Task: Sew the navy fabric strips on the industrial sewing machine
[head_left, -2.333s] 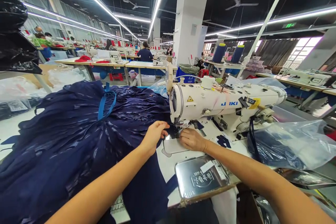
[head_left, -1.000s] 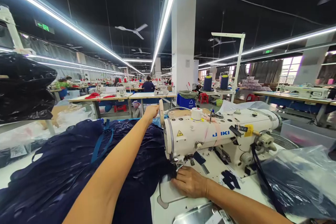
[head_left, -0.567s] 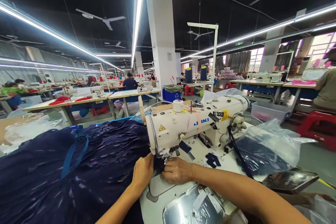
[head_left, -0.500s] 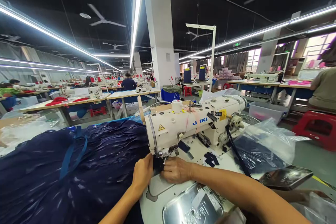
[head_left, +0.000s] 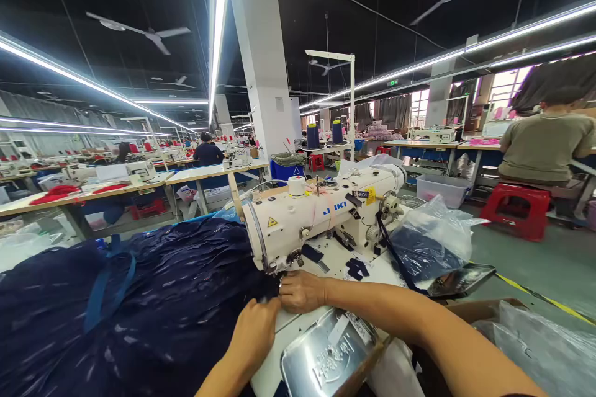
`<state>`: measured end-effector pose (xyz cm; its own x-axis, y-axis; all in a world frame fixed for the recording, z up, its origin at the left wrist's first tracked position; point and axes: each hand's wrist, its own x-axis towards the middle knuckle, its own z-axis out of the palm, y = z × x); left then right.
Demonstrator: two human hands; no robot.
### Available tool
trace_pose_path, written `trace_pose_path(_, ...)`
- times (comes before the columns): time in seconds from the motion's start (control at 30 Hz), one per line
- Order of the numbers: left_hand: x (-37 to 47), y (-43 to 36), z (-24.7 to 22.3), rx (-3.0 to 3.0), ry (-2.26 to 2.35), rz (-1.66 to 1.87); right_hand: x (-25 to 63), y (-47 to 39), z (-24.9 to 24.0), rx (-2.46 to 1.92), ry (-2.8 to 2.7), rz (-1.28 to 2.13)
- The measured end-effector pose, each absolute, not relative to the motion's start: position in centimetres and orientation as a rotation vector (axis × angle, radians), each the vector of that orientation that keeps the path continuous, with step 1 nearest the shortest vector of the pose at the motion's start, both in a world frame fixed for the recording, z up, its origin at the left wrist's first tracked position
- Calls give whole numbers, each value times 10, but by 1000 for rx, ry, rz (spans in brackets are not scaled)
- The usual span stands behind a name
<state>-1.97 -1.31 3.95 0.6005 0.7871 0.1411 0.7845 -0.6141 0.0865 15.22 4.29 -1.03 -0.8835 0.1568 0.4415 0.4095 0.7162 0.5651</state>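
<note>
A large heap of navy fabric (head_left: pixel 186 310), gathered and shiny, covers the left side and reaches under the head of a white JUKI sewing machine (head_left: pixel 298 226). Just in front of the needle area, my left hand (head_left: pixel 255 330) is closed with its fingertips pinched on the fabric's edge. My right hand (head_left: pixel 302 291) is curled beside it, to the right, fingers bent down at the fabric near the presser foot. Something small and shiny shows at its fingertips. The needle and the stitching spot are hidden behind the hands and machine head.
Small navy pieces (head_left: pixel 357 268) lie on the machine bed. Nearest me is a metal tray (head_left: pixel 328 353); a clear plastic bag (head_left: pixel 431 242) with navy cloth stands right. A navy strap (head_left: pixel 395 254) hangs from the machine. A co-worker (head_left: pixel 542 142) sits behind a red stool (head_left: pixel 516 211).
The view has swung to the right. My left hand has drawn back from beside the machine head towards me and nearer my right hand, which stays near the needle area.
</note>
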Motion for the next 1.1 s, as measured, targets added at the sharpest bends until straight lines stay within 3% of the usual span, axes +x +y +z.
trace_pose_path(0.1,-26,-32,37,2899,1342,39,155,38,-7,-452,-2606,-922)
trace_pose_path(0.23,-38,-34,30,2672,1429,93,155,27,-6,-585,-2618,-639)
trace_pose_path(0.3,-41,-33,26,2606,1402,143,149,21,-7,-792,-2460,-268)
trace_pose_path(0.47,-31,-34,22,2637,1340,173,128,0,-3,-1082,-1588,1089)
trace_pose_path(0.53,-27,-35,23,2680,1284,167,127,-4,2,-1049,-1344,1355)
trace_pose_path(0.63,-28,-35,25,2746,1256,242,136,-5,7,-1076,-1250,1347)
trace_pose_path(0.83,-31,-30,36,2313,1235,979,157,-10,8,-1110,-1480,1080)
trace_pose_path(1.1,0,-15,27,1532,625,776,150,-26,13,-828,-1540,1364)
